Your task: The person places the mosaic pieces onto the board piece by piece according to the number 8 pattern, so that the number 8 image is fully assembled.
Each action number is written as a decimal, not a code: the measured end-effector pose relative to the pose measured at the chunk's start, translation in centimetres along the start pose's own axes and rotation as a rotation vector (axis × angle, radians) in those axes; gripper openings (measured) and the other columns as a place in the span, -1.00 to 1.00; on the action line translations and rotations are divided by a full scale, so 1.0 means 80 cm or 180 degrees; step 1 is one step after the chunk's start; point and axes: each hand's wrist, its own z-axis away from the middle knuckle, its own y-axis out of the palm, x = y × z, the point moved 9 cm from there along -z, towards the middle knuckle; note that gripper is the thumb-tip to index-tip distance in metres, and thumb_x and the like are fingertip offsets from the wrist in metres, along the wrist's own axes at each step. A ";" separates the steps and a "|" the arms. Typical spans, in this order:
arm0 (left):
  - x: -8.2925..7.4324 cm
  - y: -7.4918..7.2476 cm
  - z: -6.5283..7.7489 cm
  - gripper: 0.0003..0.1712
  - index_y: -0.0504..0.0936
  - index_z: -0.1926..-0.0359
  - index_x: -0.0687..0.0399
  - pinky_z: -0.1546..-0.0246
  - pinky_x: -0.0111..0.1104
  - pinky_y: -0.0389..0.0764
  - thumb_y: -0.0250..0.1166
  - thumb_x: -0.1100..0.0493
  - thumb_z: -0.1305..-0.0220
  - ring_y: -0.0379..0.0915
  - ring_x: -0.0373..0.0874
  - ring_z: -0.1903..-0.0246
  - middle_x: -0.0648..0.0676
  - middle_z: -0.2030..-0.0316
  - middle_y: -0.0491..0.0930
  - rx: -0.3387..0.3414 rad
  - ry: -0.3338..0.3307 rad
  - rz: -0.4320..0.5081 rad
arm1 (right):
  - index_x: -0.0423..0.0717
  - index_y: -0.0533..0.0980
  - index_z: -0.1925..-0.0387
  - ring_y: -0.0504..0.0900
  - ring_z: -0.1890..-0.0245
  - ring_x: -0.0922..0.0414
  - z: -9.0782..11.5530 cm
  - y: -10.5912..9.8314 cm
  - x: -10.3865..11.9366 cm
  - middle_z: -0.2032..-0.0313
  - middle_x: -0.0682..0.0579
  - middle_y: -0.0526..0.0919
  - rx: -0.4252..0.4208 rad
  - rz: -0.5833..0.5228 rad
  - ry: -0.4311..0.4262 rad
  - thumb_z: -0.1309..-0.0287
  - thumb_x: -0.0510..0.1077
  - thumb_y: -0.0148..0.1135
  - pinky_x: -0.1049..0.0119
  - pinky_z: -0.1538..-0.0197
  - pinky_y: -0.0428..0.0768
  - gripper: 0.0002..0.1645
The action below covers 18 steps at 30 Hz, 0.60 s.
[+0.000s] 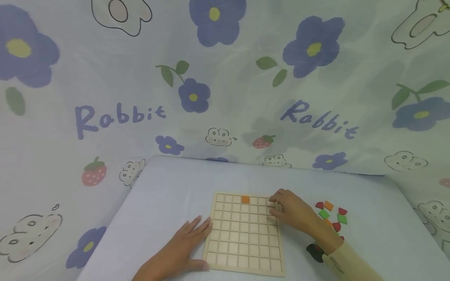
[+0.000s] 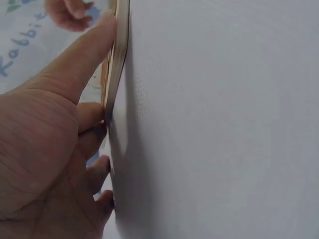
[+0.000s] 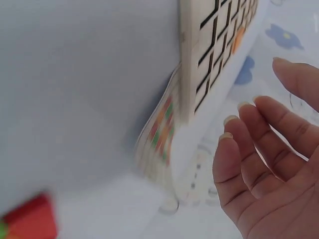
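A wooden grid board lies flat on the white table, with one orange square tile in its top row. My left hand rests along the board's left edge, fingers extended; in the left wrist view its thumb touches the board's rim. My right hand hovers over the board's upper right corner, fingers loosely bent. Nothing shows between its fingers in the right wrist view. Beside the board's corner there, a card printed with red, green and orange shapes appears; the right hand seems to hide it in the head view.
Right of the board lie several loose pieces: red rounded ones, green squares and orange squares, some partly behind the right forearm. A black object sits by the right wrist. A printed rabbit-and-flower cloth hangs behind the table.
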 end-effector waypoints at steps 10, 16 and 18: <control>0.007 0.007 -0.005 0.25 0.12 -0.66 0.02 -0.56 0.18 -0.15 0.37 -0.44 -0.11 -0.23 0.13 -0.63 -0.06 -0.65 -0.02 0.0044 -0.0118 0.0028 | -0.03 0.66 -0.05 0.64 0.14 0.16 0.084 -0.040 -0.052 0.07 0.17 0.67 -0.0013 -0.0173 0.0473 -0.33 -0.03 0.43 0.25 0.19 0.69 -0.67; 0.006 0.006 -0.005 0.24 0.15 -0.65 0.03 -0.56 0.18 -0.16 0.39 -0.43 -0.11 -0.22 0.13 -0.63 -0.05 -0.65 -0.01 0.0023 -0.0097 0.0110 | -0.05 0.65 -0.03 0.59 0.27 0.19 0.136 -0.042 -0.095 0.20 0.17 0.66 0.0230 -0.0302 0.1138 -0.31 0.03 0.43 0.22 0.23 0.68 -0.64; 0.006 0.005 -0.005 0.23 0.15 -0.65 0.03 -0.56 0.18 -0.16 0.39 -0.43 -0.11 -0.22 0.12 -0.63 -0.05 -0.65 -0.01 0.0011 -0.0080 0.0120 | -0.06 0.65 0.00 0.60 0.34 0.19 0.150 -0.040 -0.106 0.29 0.17 0.65 0.0329 -0.0324 0.1318 -0.31 0.05 0.43 0.24 0.24 0.67 -0.64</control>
